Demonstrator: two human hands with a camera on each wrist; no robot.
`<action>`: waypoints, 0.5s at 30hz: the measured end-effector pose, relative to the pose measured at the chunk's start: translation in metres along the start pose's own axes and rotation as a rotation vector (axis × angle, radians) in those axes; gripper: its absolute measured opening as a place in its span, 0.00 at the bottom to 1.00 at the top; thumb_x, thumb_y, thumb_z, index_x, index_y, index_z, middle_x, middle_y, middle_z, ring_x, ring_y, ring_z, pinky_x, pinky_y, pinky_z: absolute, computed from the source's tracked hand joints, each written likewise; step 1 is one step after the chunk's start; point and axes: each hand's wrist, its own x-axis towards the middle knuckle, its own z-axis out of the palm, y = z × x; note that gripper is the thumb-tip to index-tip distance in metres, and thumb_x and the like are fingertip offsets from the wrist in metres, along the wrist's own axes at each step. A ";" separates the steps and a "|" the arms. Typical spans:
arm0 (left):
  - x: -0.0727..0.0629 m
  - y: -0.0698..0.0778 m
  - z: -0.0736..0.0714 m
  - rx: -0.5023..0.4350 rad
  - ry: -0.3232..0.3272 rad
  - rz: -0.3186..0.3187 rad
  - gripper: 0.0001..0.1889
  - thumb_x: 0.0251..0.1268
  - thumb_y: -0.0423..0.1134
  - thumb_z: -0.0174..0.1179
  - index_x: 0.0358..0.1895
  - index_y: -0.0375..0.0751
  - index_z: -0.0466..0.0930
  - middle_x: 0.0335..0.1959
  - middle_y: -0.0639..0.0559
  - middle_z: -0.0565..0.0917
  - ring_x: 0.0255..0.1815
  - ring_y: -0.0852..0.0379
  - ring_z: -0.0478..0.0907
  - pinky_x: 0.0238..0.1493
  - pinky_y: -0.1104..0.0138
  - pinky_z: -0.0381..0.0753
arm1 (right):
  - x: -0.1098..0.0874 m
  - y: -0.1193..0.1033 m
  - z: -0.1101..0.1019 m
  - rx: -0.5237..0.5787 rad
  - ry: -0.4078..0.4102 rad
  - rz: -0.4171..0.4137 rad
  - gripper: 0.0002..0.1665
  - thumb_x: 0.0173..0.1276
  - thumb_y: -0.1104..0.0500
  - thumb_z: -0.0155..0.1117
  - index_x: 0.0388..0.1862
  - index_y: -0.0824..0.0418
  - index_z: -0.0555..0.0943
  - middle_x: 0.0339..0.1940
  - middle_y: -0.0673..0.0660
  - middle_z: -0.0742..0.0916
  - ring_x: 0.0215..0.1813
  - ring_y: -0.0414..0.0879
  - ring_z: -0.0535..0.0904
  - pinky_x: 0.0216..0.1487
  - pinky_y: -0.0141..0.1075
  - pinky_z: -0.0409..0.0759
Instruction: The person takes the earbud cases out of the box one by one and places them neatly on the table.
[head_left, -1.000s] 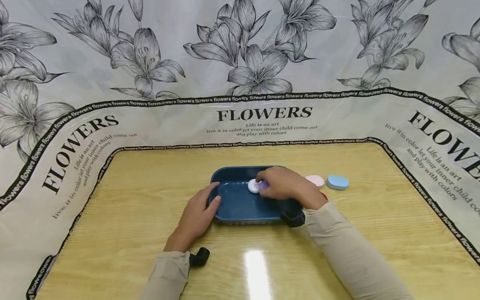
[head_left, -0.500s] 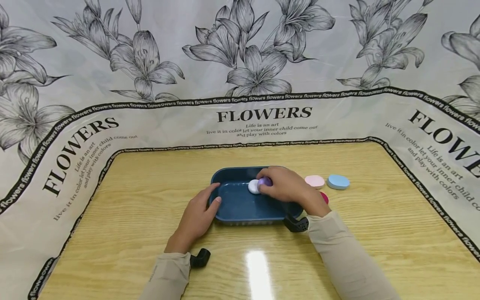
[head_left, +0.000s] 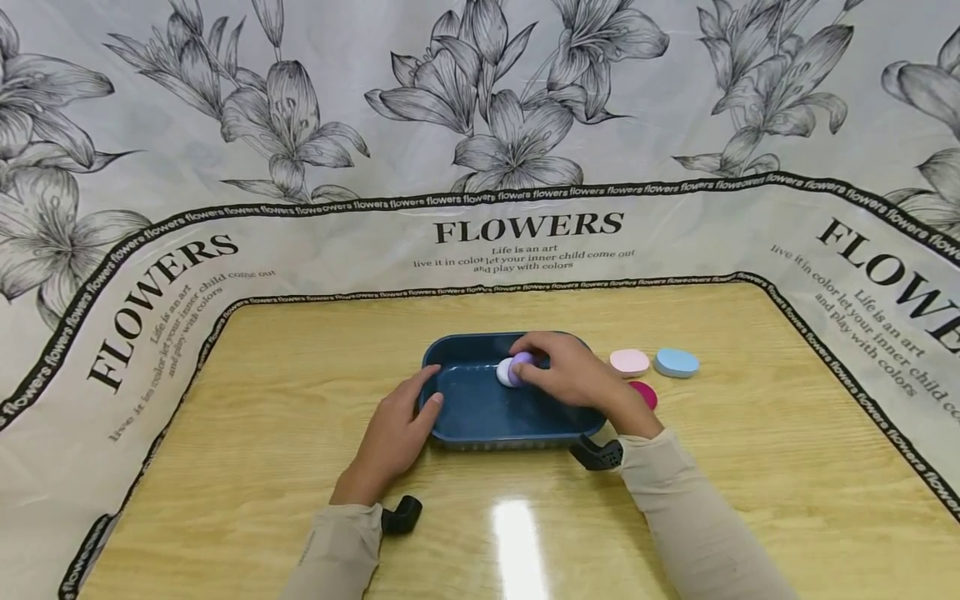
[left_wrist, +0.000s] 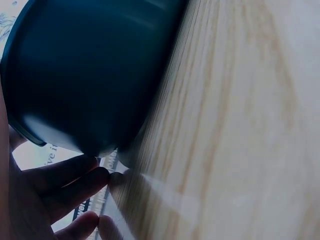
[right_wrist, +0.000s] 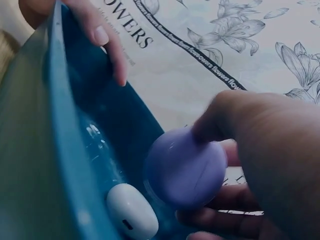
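In the head view my left hand (head_left: 393,433) holds the left end of a dark blue, deep rectangular tray (head_left: 480,437). Two digits hook over the rim, while other fingers lie outside the end wall in the left wrist view. My right hand (head_left: 566,371) reaches into the tray and grips a purple rounded case-like piece (right_wrist: 185,167) between thumb and fingers. Beside it, a white oval piece (right_wrist: 132,211) with a small dark slot rests on the tray floor. From above, the purple piece partly overlaps the white one; whether they touch, I cannot tell.
Right of the tray, a pink oval piece (head_left: 628,362), a light blue oval piece (head_left: 677,362) and a crimson rounded piece (head_left: 643,395) lie on the wooden table (head_left: 285,400). My right forearm partly covers the crimson one. A flower-printed cloth (head_left: 525,250) rises around the table.
My right hand has turned slightly and drawn back a little, baring more of the purple piece. The crimson piece shows more. The left hand and tray stay put.
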 end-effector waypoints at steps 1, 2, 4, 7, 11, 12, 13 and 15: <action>0.000 0.000 0.000 -0.002 0.001 0.000 0.25 0.79 0.54 0.48 0.75 0.59 0.66 0.71 0.53 0.72 0.72 0.52 0.67 0.70 0.50 0.67 | -0.001 0.000 0.000 0.010 0.004 0.002 0.19 0.72 0.53 0.63 0.58 0.59 0.83 0.51 0.53 0.86 0.49 0.47 0.79 0.55 0.48 0.77; 0.001 0.001 0.000 -0.003 0.001 0.000 0.25 0.79 0.54 0.48 0.75 0.59 0.66 0.71 0.53 0.72 0.72 0.52 0.67 0.70 0.50 0.67 | -0.001 0.001 0.000 0.018 0.009 0.002 0.20 0.73 0.53 0.62 0.59 0.59 0.82 0.53 0.53 0.85 0.50 0.47 0.79 0.56 0.49 0.77; 0.001 0.001 0.001 -0.009 0.001 -0.001 0.25 0.79 0.52 0.49 0.75 0.58 0.67 0.70 0.52 0.72 0.72 0.51 0.67 0.70 0.50 0.68 | -0.003 0.002 0.001 0.036 0.016 0.004 0.21 0.75 0.52 0.61 0.62 0.60 0.82 0.55 0.54 0.85 0.52 0.48 0.79 0.56 0.51 0.77; 0.000 0.001 0.001 -0.008 -0.003 -0.014 0.24 0.79 0.51 0.50 0.75 0.58 0.67 0.70 0.52 0.72 0.72 0.51 0.67 0.70 0.50 0.68 | -0.005 0.004 0.002 0.045 0.028 0.006 0.19 0.77 0.50 0.60 0.58 0.58 0.83 0.52 0.52 0.85 0.49 0.47 0.79 0.53 0.48 0.78; 0.000 0.001 0.001 0.002 -0.002 -0.022 0.25 0.79 0.53 0.48 0.75 0.60 0.66 0.71 0.53 0.71 0.72 0.53 0.67 0.70 0.50 0.67 | -0.004 0.005 0.003 0.047 0.057 0.014 0.15 0.76 0.47 0.60 0.49 0.55 0.85 0.42 0.48 0.85 0.44 0.45 0.78 0.46 0.42 0.77; 0.001 0.001 0.001 0.005 -0.001 -0.022 0.25 0.79 0.54 0.48 0.75 0.60 0.66 0.71 0.53 0.71 0.72 0.53 0.66 0.71 0.51 0.67 | -0.004 0.005 0.003 0.050 0.065 0.015 0.14 0.76 0.47 0.61 0.48 0.55 0.84 0.40 0.48 0.85 0.43 0.44 0.78 0.45 0.42 0.77; 0.001 0.001 0.001 0.007 0.001 -0.021 0.25 0.79 0.54 0.48 0.75 0.60 0.66 0.71 0.53 0.71 0.72 0.53 0.66 0.71 0.51 0.67 | -0.003 0.005 0.003 0.052 0.073 0.018 0.14 0.75 0.47 0.61 0.47 0.54 0.84 0.39 0.47 0.85 0.42 0.44 0.78 0.45 0.41 0.77; 0.002 0.001 0.002 0.008 0.004 -0.020 0.25 0.79 0.55 0.47 0.75 0.60 0.66 0.71 0.54 0.71 0.72 0.54 0.66 0.71 0.51 0.67 | -0.004 0.005 0.003 0.061 0.089 0.028 0.14 0.75 0.47 0.62 0.45 0.54 0.84 0.38 0.47 0.85 0.41 0.44 0.78 0.43 0.41 0.77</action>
